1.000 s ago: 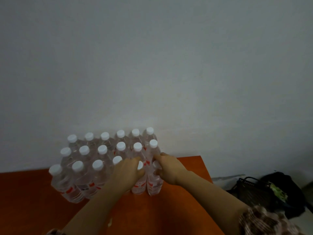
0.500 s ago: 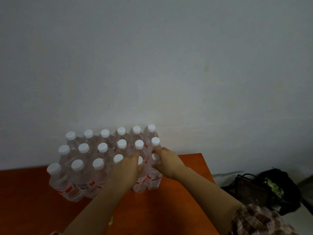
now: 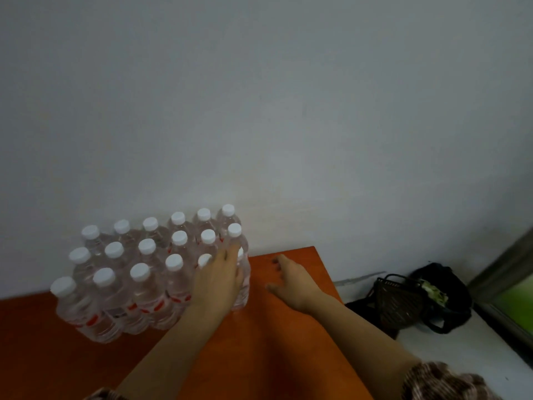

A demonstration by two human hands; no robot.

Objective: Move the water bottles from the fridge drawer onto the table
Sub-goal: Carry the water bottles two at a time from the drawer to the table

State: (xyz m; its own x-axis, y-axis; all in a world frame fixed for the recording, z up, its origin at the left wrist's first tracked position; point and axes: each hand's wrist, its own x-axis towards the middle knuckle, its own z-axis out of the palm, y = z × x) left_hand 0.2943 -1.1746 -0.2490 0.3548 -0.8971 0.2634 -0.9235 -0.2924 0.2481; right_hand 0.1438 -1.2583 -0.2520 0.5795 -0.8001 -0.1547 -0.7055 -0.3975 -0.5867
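Note:
Several clear water bottles (image 3: 144, 272) with white caps and red labels stand upright in rows on the orange table (image 3: 274, 342), packed against the wall. My left hand (image 3: 216, 281) lies flat against the two front-right bottles, fingers stretched out and not wrapped around either. My right hand (image 3: 291, 278) hovers over bare tabletop just right of the bottles, fingers spread and holding nothing. The fridge drawer is not in view.
The grey wall (image 3: 259, 111) rises right behind the bottles. Beyond the table's right edge, a black mesh basket (image 3: 401, 301) and a black bag (image 3: 441, 284) sit on a white surface (image 3: 461, 350). A window frame (image 3: 507, 272) is at the far right.
Both hands have let go of the two front-right bottles. My right hand has pulled away to the right and opened; my left hand has flattened against the bottles.

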